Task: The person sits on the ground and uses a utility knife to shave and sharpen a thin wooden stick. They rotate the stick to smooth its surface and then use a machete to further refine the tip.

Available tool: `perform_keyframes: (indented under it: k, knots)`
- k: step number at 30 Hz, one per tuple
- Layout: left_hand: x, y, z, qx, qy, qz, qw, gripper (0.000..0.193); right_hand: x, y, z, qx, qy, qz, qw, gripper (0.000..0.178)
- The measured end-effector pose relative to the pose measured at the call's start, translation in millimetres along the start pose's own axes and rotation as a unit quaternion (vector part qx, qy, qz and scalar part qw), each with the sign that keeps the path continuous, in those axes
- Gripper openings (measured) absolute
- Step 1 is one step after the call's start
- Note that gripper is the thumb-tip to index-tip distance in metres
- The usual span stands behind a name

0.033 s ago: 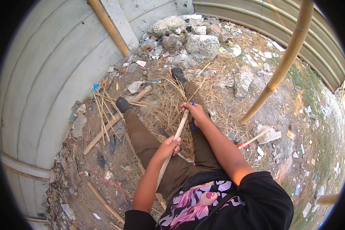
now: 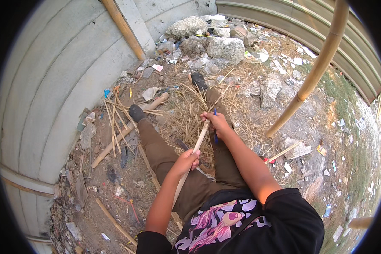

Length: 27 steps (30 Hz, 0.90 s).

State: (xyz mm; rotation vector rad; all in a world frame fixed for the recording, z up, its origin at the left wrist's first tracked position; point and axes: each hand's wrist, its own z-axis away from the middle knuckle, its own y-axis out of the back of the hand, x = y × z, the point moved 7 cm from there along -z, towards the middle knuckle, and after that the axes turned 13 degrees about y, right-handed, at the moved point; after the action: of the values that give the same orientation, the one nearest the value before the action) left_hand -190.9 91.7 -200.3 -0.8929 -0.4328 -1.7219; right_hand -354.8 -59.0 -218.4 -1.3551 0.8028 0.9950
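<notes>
A pale, flat bamboo strip (image 2: 202, 135) slants from my lap up between my legs. My left hand (image 2: 186, 162) is closed around its middle. Further up, my right hand (image 2: 216, 122) grips the strip's far end. A slim blue pen-like thing (image 2: 216, 136) also sticks out of my right hand, along the palm side; its exact kind is hard to make out. Below the strip, between my thighs, lies a dark flat blade-like tool (image 2: 182, 144), partly hidden. Thin bamboo shavings (image 2: 186, 114) are heaped on the ground between my feet.
Beside my left foot, several split bamboo sticks (image 2: 114, 122) rest across a thick bamboo pole (image 2: 114, 149). An upright bamboo post (image 2: 300, 95) stands at right. Large rocks (image 2: 225, 49) and litter lie ahead, with a concrete wall (image 2: 67, 93) on the left.
The view has shifted very slightly. Both hands keep the same hold on the bamboo strip.
</notes>
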Motion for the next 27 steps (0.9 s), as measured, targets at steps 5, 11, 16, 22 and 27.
perform_keyframes:
  k: [5, 11, 16, 22, 27]
  knots:
    - [-9, 3, 3, -0.003, -0.016, 0.065, 0.998, 0.025, 6, -3, -16, 0.023, 0.065, 0.031, 0.997, 0.02]
    - [-14, 19, 28, -0.024, -0.112, 0.217, 0.969, 0.024, -22, 80, -22, 0.0, 0.029, 0.167, 0.986, 0.028]
    - [6, 17, 6, -0.058, -0.049, 0.222, 0.972, 0.023, -7, 90, 30, -0.013, 0.102, 0.357, 0.928, 0.036]
    - [33, 1, -12, -0.166, 0.029, 0.402, 0.9, 0.033, -60, 59, 55, -0.037, 0.075, 0.152, 0.985, 0.025]
    - [52, -44, -4, -0.302, 0.004, 0.464, 0.833, 0.032, -89, 31, 69, -0.083, 0.13, 0.157, 0.975, 0.027]
